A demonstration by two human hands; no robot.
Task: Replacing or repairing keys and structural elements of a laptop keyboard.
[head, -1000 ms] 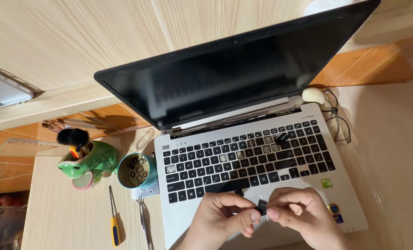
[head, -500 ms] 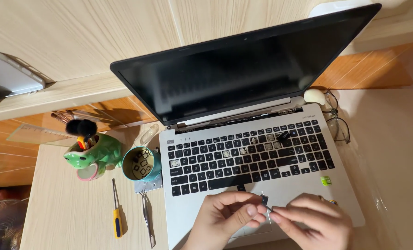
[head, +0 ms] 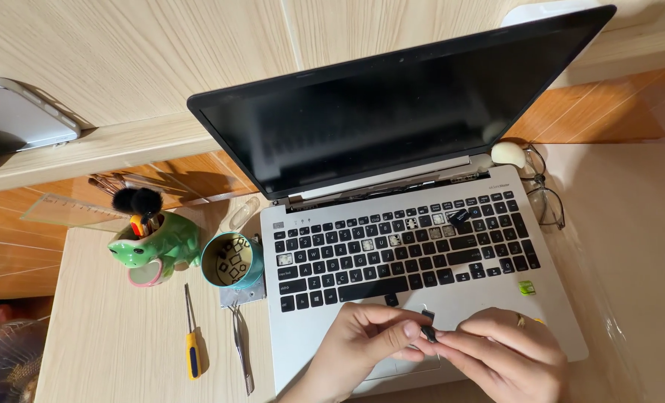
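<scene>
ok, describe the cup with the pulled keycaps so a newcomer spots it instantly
Start at the open silver laptop on the pale wood desk. Just off its left edge sits a small round teal cup with loose black keycaps inside. Unlike the green frog-shaped holder to its left, it is plain, teal and low.

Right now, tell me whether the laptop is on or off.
It looks off: the laptop stands open, but its screen is dark all over, with only reflections. Sleep mode cannot be ruled out.
</scene>
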